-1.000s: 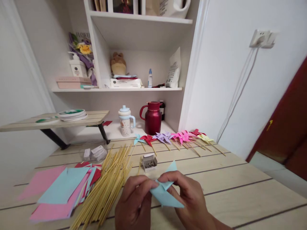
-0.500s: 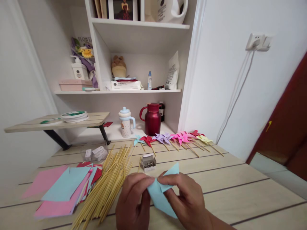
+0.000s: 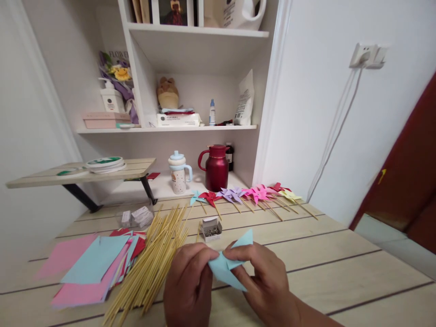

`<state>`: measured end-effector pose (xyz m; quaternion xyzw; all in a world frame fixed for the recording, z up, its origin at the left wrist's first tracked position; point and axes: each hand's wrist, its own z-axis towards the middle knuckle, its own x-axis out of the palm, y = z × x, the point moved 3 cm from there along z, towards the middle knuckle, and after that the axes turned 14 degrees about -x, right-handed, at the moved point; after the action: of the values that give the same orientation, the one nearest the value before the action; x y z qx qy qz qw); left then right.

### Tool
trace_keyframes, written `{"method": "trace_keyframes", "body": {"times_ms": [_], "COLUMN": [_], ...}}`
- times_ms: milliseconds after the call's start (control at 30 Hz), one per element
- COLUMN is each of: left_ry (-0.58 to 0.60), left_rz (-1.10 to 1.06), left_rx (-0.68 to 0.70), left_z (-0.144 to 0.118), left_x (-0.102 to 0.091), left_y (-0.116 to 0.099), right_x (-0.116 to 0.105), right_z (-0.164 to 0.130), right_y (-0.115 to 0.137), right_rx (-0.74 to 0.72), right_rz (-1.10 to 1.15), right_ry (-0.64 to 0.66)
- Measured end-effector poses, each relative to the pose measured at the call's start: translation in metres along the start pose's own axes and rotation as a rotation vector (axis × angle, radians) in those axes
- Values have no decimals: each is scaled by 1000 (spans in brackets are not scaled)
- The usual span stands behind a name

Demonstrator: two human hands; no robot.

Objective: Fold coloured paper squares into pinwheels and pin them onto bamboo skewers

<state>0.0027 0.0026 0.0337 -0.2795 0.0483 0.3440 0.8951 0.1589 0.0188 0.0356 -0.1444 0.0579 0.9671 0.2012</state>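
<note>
A light-blue paper pinwheel point(image 3: 225, 271), its corners folded inward, is held between my two hands above the front of the table. My left hand point(image 3: 190, 281) pinches its left side with thumb and forefinger. From the right, my right hand point(image 3: 264, 277) grips the folded centre, and one blue point sticks up above the fingers. Just beyond the hands stands a small open box of metal pins point(image 3: 211, 228). To the left of my left hand lies a loose bundle of thin wooden sticks point(image 3: 150, 263).
Coloured paper sheets point(image 3: 91, 263) lie at the left, with small white boxes point(image 3: 139, 217) behind them. Finished pinwheels on sticks point(image 3: 232, 195) line the table's back edge. A red jug point(image 3: 217, 170) and a speckled cup point(image 3: 178, 177) stand behind, below shelves.
The lower part of the blue paper has been drawn up toward the centre, so less of it hangs below my hands. Both hands stay almost in place.
</note>
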Motion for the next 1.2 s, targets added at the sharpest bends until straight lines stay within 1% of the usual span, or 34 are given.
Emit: {"method": "trace_keyframes", "body": {"times_ms": [100,300,533,633,767,900,1000,1100,1200], "left_ry": [24,36,49,54,31,24,49,99,93], "left_rz": [32,41,64,107,132,125,95,93,122], "left_rx": [-1,-2,66,119,181,171,156,180,187], "left_z": [-1,-2,0,1,3,7,10,11,11], "left_x": [0,1,-5,-8,-10,-7,-4,-1,-1], "left_y": [1,0,-4,-6,-9,-9,-9,-9,-7], "right_x": [0,-2,-7,-9,-10,-10,-12,-15,-17], "right_z": [-1,-1,1,4,7,8,9,9,10], "right_y": [0,0,-2,0,3,4,0,-5,-7], "right_rx": [1,-34,-67,-116,-178,-208,-199,-174,-179], "right_rz": [2,-11,-1,-17,-78,-96,-106,-143,-159], "right_ry": [-2,-1,3,30,87,120,104,69,56]}}
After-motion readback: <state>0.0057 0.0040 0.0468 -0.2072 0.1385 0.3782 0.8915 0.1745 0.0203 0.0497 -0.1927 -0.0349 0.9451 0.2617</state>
